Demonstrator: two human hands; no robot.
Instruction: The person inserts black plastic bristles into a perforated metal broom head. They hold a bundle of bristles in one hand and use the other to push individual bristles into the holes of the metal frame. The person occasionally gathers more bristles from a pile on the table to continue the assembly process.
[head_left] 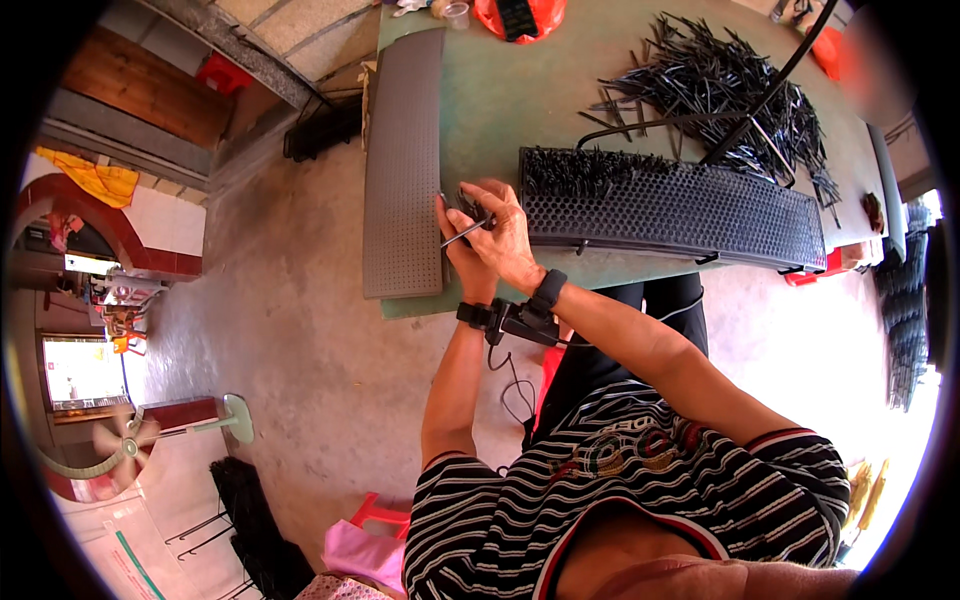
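Observation:
My left hand (460, 255) and my right hand (505, 235) are pressed together over the green table (520, 90), at its near edge. Between them they grip a small dark part and a thin metal pin (462, 235) that sticks out to the left. Just right of my hands lies a long black perforated panel (680, 215) with black pins standing along its far edge. Left of my hands lies a grey perforated board (405, 165). Both wrists wear black bands, with a small black device strapped below them.
A loose heap of black pins (720, 85) covers the far right of the table. An orange bag (520, 18) and a small cup sit at the far edge. A standing fan (130, 440) and a pink stool (375, 535) are on the concrete floor.

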